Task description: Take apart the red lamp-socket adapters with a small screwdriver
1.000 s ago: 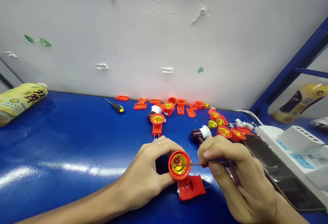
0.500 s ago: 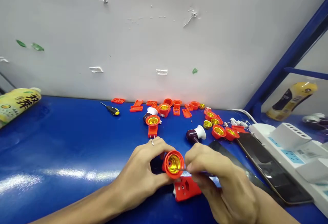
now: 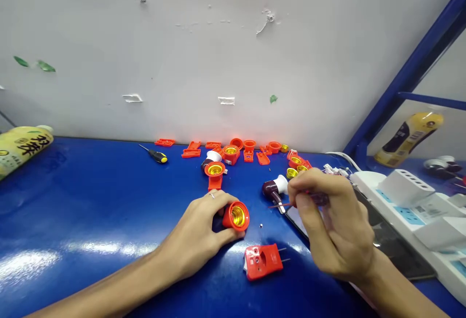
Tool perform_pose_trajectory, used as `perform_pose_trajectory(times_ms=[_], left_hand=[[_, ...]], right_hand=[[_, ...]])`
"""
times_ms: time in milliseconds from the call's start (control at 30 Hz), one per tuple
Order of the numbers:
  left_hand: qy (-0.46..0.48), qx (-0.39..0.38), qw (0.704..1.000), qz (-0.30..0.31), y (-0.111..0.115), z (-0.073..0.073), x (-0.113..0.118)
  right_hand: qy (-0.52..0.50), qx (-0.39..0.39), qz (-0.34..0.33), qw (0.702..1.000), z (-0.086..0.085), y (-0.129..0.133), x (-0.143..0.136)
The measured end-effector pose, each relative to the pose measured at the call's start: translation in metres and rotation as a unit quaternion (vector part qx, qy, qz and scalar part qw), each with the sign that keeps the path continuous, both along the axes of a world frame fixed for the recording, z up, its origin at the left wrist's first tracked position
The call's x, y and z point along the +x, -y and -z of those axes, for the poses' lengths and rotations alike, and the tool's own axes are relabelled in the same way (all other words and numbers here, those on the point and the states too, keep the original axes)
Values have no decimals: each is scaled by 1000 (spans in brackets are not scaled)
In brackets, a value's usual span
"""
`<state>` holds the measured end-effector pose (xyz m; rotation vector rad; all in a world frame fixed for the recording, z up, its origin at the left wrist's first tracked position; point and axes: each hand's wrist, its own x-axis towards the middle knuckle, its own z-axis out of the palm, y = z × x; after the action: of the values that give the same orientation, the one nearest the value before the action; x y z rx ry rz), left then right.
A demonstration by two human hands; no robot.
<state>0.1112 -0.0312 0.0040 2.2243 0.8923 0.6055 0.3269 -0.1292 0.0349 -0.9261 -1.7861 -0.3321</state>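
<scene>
My left hand (image 3: 204, 233) is closed around a red lamp socket (image 3: 238, 216) with a brass-coloured threaded lining, its mouth turned toward me. A screwdriver (image 3: 319, 198) with a dark reddish handle is in my right hand (image 3: 329, 225), its thin shaft pointing left and standing apart from the socket. Between the hands, a small screw-like piece (image 3: 261, 225) lies on the blue table. A red plug base (image 3: 262, 261) with two metal prongs and a white part at its left end rests nearer to me. Just left of my right hand is a dark purple lamp holder (image 3: 271, 190) with a white collar.
Red sockets, covers and brass shells lie along the wall, including a red socket (image 3: 214, 169) beyond my left hand. A black-and-yellow screwdriver (image 3: 157, 156) lies at the back left. A bottle (image 3: 24, 150) is far left; a phone (image 3: 391, 240) and a white power strip (image 3: 404, 216) are right.
My right hand has drawn the screwdriver out of the socket and moved up and right. The left hand with the socket has shifted slightly left and up. The plug base now shows fully.
</scene>
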Motion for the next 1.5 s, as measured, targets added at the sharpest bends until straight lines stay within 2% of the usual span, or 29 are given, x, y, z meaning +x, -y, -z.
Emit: perform_pose_trajectory(times_ms=[100, 333, 400, 467, 533, 600, 700, 767, 833, 867, 933, 1000, 1067, 1167, 1333, 1400, 1500], left_hand=[[-12, 24, 1000, -11, 0, 0, -1], [-22, 40, 999, -25, 1, 1, -2], [-26, 56, 998, -30, 2, 2, -3], [-31, 76, 996, -40, 3, 3, -4], [-32, 98, 993, -52, 4, 4, -5], [-30, 116, 991, -59, 5, 4, -6], [-12, 137, 989, -60, 9, 3, -5], [13, 156, 986, -64, 13, 0, -4], [42, 181, 981, -61, 17, -3, -2], [52, 194, 978, -54, 19, -4, -1], [57, 215, 974, -34, 22, -6, -1], [51, 228, 972, -18, 23, -7, 0], [46, 235, 971, -5, 22, -8, -1], [48, 236, 971, 4, 22, -8, -1], [46, 235, 971, 7, 23, -5, 0], [45, 232, 972, 5, 23, -4, 0], [47, 230, 972, 14, 23, -4, -1]], right_hand=[[78, 5, 52, 996, -1, -1, 1], [102, -17, 44, 994, -3, 3, -5], [57, -13, 49, 997, -7, 3, -1], [-51, 28, 84, 995, -14, 0, 8], [-173, 113, 120, 971, -23, -6, 19], [-251, 198, 129, 939, -31, -11, 30], [-283, 238, 146, 918, -39, -13, 37], [-243, 181, 191, 934, -42, -9, 38], [-130, 8, 224, 966, -44, -3, 41], [-59, -106, 230, 966, -45, 0, 44], [72, -313, 229, 919, -47, 5, 53], [137, -422, 239, 864, -48, 8, 63], [156, -469, 247, 834, -49, 12, 71], [154, -504, 266, 807, -49, 21, 75], [146, -553, 322, 755, -36, 42, 74], [141, -561, 333, 745, -30, 48, 76], [128, -551, 337, 753, -29, 53, 79]])
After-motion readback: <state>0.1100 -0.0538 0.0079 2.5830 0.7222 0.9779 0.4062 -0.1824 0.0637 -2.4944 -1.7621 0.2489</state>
